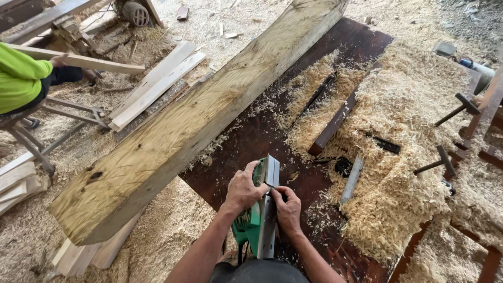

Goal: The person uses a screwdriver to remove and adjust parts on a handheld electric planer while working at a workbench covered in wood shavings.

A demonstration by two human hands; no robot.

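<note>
Two Hands on an Upturned Planer

Two hands were busy with one tool. The left hand [242, 189] was wrapped around the body of a green electric planer [258, 215], which was turned on its side on the dark counter [251, 141] so that its grey metal sole faced right. The right hand [287, 208] pressed against that sole, its fingertips pinched narrowly at a small dark part near the cutter slot; whether it held a tool or a screw I could not tell.

To my eye this was an adjusting or blade-checking step, not cutting. The next move would call for steady fingers kept off the blade edge, and a firm left grip so the planer did not roll.

Just beyond the left hand a long pale beam [183, 126] lay slantwise across the counter. Beyond the right hand were heaps of wood shavings [403, 120] and a dark wooden strip [335, 123]. Well off to the left, another person's green sleeve [18, 76] showed beside some boards.
</note>
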